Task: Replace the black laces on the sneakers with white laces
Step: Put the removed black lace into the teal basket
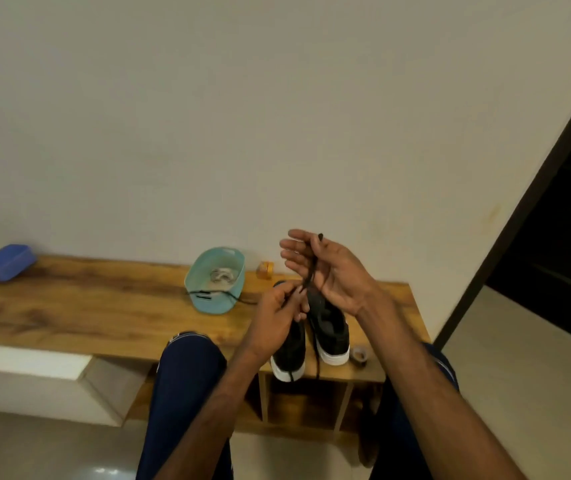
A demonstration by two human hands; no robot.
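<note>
Two black sneakers with white soles, one on the left and one on the right, stand side by side on the wooden bench, heels toward me. A black lace runs taut between my hands above them. My right hand is raised, with the lace end pinched at the thumb and the other fingers spread. My left hand pinches the lace lower down, just over the sneakers. More black lace hangs over the bench edge. A teal basket holds a pale bundle that looks like white laces.
A blue plastic box sits at the bench's far left. A small orange object stands by the wall, and a small round dark item lies right of the sneakers. My knees in dark trousers are below the bench; a dark doorway is at right.
</note>
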